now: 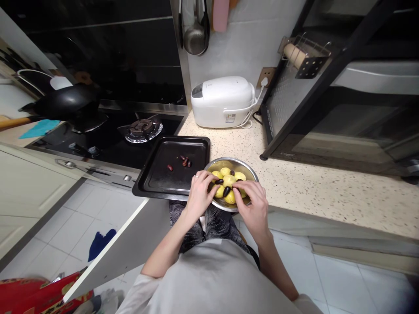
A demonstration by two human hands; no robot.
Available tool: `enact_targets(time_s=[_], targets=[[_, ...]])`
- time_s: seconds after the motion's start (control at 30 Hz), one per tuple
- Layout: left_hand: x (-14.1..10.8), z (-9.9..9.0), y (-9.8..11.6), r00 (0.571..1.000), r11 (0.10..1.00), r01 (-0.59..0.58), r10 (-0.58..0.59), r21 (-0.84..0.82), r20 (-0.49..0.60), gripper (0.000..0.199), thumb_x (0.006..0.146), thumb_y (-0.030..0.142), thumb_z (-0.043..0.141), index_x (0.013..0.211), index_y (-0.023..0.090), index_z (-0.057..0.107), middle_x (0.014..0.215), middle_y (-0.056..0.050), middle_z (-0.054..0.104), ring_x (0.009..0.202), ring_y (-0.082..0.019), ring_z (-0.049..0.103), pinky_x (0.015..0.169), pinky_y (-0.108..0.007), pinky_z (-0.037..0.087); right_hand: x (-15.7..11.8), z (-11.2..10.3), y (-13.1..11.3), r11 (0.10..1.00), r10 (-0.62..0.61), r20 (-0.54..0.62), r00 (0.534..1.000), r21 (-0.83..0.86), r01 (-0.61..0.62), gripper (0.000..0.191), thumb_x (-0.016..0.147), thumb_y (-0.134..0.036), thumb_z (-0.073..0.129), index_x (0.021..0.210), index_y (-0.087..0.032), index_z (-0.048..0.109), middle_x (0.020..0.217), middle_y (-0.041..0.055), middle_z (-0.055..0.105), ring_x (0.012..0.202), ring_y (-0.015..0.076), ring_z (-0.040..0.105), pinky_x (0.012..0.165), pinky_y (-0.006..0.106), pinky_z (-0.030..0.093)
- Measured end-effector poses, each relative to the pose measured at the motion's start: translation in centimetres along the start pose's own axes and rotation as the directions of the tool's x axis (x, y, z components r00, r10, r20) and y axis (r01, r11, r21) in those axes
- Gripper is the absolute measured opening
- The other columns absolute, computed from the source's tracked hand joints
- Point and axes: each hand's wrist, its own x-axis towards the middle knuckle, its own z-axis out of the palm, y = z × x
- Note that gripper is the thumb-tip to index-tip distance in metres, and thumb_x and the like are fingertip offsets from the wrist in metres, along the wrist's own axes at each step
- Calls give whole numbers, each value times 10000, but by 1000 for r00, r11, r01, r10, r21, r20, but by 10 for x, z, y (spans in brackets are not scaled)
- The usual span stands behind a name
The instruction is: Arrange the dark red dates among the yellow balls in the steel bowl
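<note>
A round metal bowl [254,173] stands near the counter's front edge, holding several yellow dough-like balls [229,181]. Among the balls lie dark, glossy oval fruits that look like dates [227,191]. From the left side, my left hand [200,192] reaches over the rim, its thumb and fingers closed on one dark date [219,181]. My right hand [252,201] comes in over the right rim with its fingertips pinched close together among the balls. Whatever lies between those right fingertips is too small to make out.
Left of the bowl, a black baking tray [157,179] holds several reddish-brown dates [185,161] and overlaps the stove edge. Behind stand a white rice cooker [225,104] and, at right, an oven on a black rack [343,126]. A wok [65,104] sits on the left burner. Below, a cabinet door [131,244] hangs open.
</note>
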Motion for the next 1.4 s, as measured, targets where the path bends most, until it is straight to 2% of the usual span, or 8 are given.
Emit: enact_targets(time_s=[0.27, 0.4, 0.57, 0.77, 0.97, 1.13, 1.27, 1.4], targets=[[-2, -19, -19, 990, 998, -17, 9, -55, -141, 157, 987, 205, 636, 1140, 214, 670, 1224, -94, 651, 1202, -249, 586, 1085, -411, 463, -1, 1, 3, 1000, -21, -15, 1000, -1, 21, 92, 982, -163, 649, 999, -232, 706, 982, 42, 762, 964, 238, 679, 900, 414, 488], [-3, -37, -50, 967, 982, 141, -109, 125, -232, 215, 983, 205, 624, 1195, 215, 656, 1270, -111, 627, 1247, -281, 580, 1129, -456, 449, -2, 2, 4, 999, -38, -25, 999, 3, 38, 88, 982, -164, 651, 1003, -229, 707, 975, 45, 760, 962, 239, 680, 901, 416, 493], [-1, -53, -95, 892, 821, 443, -365, 360, -266, 396, 924, 236, 705, 1307, 183, 617, 1340, -169, 576, 1251, -373, 573, 1048, -514, 515, -1, 3, 4, 999, -53, -19, 998, 9, 53, 87, 988, -166, 647, 1007, -230, 703, 988, 47, 760, 969, 237, 679, 900, 416, 497], [18, -58, -128, 917, 828, 396, -381, 397, -119, 437, 904, 226, 729, 1320, 173, 607, 1251, -153, 617, 1208, -348, 603, 1103, -512, 476, -1, 2, 5, 999, -43, -26, 999, 19, 43, 80, 993, -187, 645, 1011, -239, 703, 1001, 47, 764, 980, 243, 682, 912, 425, 502], [43, -51, -136, 950, 883, 268, -309, 386, 48, 680, 858, 383, 803, 1437, 172, 516, 1322, -178, 587, 1253, -363, 570, 1116, -529, 443, 0, 1, 5, 999, -28, -44, 999, 40, 30, 88, 985, -185, 645, 1001, -236, 714, 988, 52, 766, 964, 248, 685, 912, 440, 514], [61, -52, -142, 926, 858, 303, -368, 414, 86, 821, 763, 488, 870, 1432, 155, 532, 1319, -221, 547, 1283, -451, 516, 1062, -555, 457, 0, -2, 7, 999, -19, -47, 999, 41, 21, 100, 990, -193, 631, 1002, -247, 715, 987, 56, 768, 956, 255, 690, 889, 450, 530], [70, -57, -142, 924, 896, 277, -348, 346, 160, 725, 687, 518, 918, 1268, 192, 632, 1281, -191, 531, 1207, -423, 552, 1036, -544, 474, 0, -2, 9, 999, -13, -45, 999, 47, 15, 102, 993, -199, 625, 999, -250, 713, 984, 57, 765, 953, 256, 689, 880, 450, 539], [71, -55, -135, 929, 930, 237, -302, 282, 215, 551, 756, 532, 868, 1130, 196, 642, 1226, -163, 516, 1155, -388, 573, 998, -535, 496, 1, 1, 8, 998, -26, -40, 999, 65, 28, 103, 991, -181, 631, 1010, -246, 709, 988, 57, 760, 964, 252, 681, 884, 447, 544]])
